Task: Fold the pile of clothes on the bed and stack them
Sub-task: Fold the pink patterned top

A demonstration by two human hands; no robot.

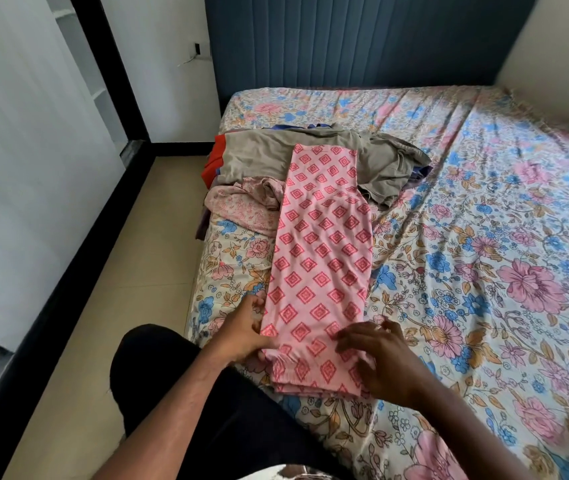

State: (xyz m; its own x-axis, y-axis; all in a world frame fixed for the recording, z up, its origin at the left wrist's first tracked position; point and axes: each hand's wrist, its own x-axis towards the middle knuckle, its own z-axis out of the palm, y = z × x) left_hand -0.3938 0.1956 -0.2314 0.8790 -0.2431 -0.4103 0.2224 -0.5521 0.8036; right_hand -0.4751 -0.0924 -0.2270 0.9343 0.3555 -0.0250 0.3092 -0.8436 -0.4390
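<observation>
— Trousers, pink with diamonds, lie lengthwise on the bed, legs laid together, cuffs just under the fingertips.
— And the hands?
— Left hand touches the near left edge; whether it pinches, I cannot tell. Right hand rests on the cuffs, fingers spread.
— Next?
— Likely lifting the cuff end beyond the fingers toward the waistband, which lies on the unfolded pile.

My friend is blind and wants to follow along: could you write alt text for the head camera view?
A person's left hand and right hand rest on the near end of long pink diamond-print cotton trousers laid lengthwise on a floral-sheeted bed. Behind lies an unfolded pile of clothes, topped by a grey-brown garment.
</observation>
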